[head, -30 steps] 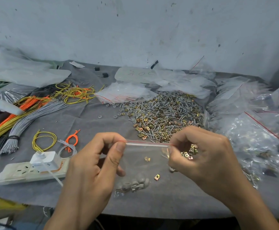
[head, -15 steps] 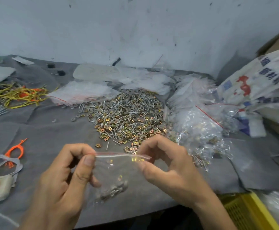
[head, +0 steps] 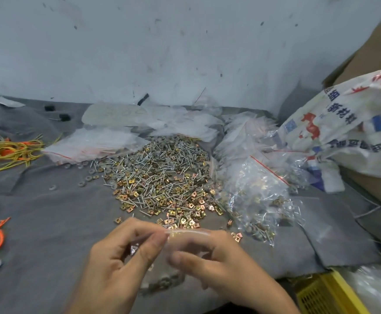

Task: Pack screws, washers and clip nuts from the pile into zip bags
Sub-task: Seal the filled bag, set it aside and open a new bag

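Left hand [head: 117, 264] and right hand [head: 219, 264] pinch the zip bag [head: 185, 233] by its top strip with curled fingers, above the worktop [head: 49, 223] and near the pile [head: 160, 175]. Press evenly along the seal so nothing spills.

Small workshop packing bench, grey cloth-covered table [head: 49, 234] against a scuffed white wall [head: 162, 46], loose hardware pile [head: 160, 177] at centre, filled zip bags [head: 257, 191] to its right, yellow wire bundles [head: 6, 150] at left edge, printed woven sack [head: 352, 128] at right

Pile [head: 160, 177] mid-table, filled bags [head: 257, 191] right (empties [head: 90, 143] behind-left)
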`<state>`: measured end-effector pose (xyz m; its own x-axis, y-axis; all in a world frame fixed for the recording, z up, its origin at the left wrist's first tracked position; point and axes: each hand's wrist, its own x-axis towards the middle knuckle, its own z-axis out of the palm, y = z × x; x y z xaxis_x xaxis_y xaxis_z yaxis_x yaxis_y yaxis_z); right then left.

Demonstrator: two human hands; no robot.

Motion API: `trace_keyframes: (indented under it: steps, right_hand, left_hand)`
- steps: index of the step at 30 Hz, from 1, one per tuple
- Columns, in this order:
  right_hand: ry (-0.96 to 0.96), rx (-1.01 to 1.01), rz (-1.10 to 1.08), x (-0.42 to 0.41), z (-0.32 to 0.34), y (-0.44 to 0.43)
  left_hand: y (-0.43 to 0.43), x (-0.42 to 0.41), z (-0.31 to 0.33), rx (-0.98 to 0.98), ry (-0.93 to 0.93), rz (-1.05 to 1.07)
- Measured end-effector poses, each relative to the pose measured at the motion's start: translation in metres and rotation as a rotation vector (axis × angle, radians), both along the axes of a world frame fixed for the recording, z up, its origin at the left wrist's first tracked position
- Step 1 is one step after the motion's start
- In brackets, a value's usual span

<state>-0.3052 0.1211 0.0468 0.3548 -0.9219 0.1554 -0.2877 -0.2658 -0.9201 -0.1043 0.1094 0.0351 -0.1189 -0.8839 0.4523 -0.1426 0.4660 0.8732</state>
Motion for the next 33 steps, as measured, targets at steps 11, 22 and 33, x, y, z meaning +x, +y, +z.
trace_keyframes:
  steps: [11,22,33]
  right_hand:
    - [-0.019,-0.007,-0.278,-0.049,0.024,-0.069]
    - [-0.565,0.346,-0.955,-0.12,-0.013,-0.235]
    - [-0.769,0.394,-1.015,-0.117,-0.008,-0.216]
  left_hand:
    - [-0.018,0.031,-0.036,0.104,-0.176,0.292]
    - [-0.014,0.053,-0.112,0.247,-0.479,0.484]
    - [-0.018,0.056,-0.119,0.248,-0.455,0.455]
